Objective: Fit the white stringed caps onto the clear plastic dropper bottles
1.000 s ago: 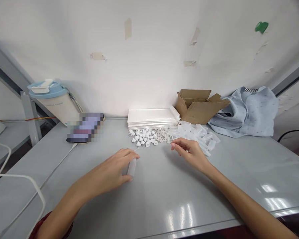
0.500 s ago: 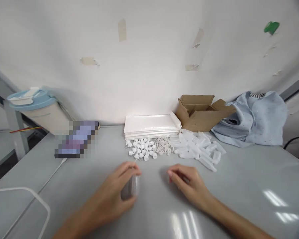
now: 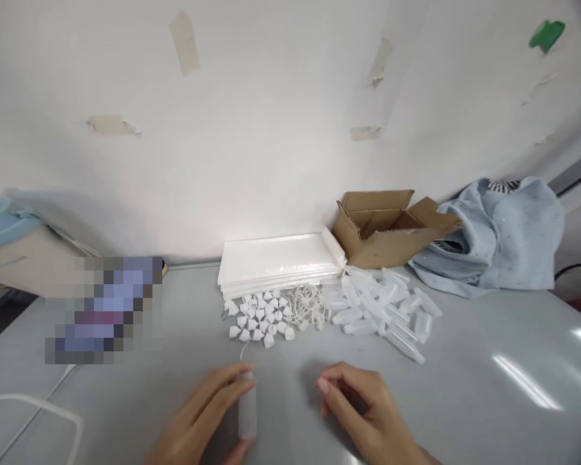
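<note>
My left hand (image 3: 208, 413) is at the lower middle, its fingers and thumb around the two ends of a clear plastic tube (image 3: 248, 407). A thin white string rises from the tube's top end. To the right, my right hand (image 3: 363, 407) is curled over the grey table, thumb and fingertips together; whether anything small is between them cannot be made out. Beyond the hands lie a pile of white caps (image 3: 259, 316), a bunch of thin cream loops (image 3: 308, 307) and a heap of translucent tubes (image 3: 382, 307).
White flat packs (image 3: 275, 258) are stacked against the wall behind the caps. An open cardboard box (image 3: 397, 242) and light blue cloth (image 3: 518, 239) are at the back right. On the left are a blurred phone (image 3: 109, 303), a white cable (image 3: 53, 394) and a blue-lidded container (image 3: 19, 252).
The view has shifted, so the table items sit lower and mostly further left. The tube in my left hand now shows more clearly, upright in the view. My right hand stays closed.
</note>
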Motion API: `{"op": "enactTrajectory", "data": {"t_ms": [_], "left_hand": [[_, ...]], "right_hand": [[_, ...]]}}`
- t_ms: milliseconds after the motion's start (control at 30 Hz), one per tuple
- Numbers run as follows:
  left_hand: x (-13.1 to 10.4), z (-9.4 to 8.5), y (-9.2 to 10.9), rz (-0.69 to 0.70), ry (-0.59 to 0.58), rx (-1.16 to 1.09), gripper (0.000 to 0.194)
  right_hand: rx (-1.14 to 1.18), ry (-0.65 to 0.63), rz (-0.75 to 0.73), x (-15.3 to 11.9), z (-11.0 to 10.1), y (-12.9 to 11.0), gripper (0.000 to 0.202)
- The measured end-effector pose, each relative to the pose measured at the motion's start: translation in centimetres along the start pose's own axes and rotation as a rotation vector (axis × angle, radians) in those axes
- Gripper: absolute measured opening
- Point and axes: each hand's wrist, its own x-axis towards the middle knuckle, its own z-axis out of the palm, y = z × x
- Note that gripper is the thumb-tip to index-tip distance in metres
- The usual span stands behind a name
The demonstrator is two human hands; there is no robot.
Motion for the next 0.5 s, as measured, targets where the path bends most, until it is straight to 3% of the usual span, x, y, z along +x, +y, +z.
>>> {"op": "enactTrajectory", "data": {"t_ms": [100,167,367,500], "left_hand": [[0.6,-0.9,0.3,0.077,-0.073,0.026,0.05],[0.7,-1.1,0.1,0.076,-0.063,0.043,0.049],[1.0,-1.1,-1.2,-0.051,-0.08,0.042,0.042],[1.2,-1.4,-1.0,-0.044,-0.147,0.051,0.045]], "right_hand": [[-0.037,-0.017,-0.078,-0.2,0.0,-0.6,0.033],[-0.039,-0.007,-0.088,-0.3,0.1,-1.1,0.031],[-0.057,0.086,-0.17,-0.6,-0.5,-2.3,0.028],[-0.17,0.194,-0.304,0.1,-1.4,-2.1,0.025]]}}
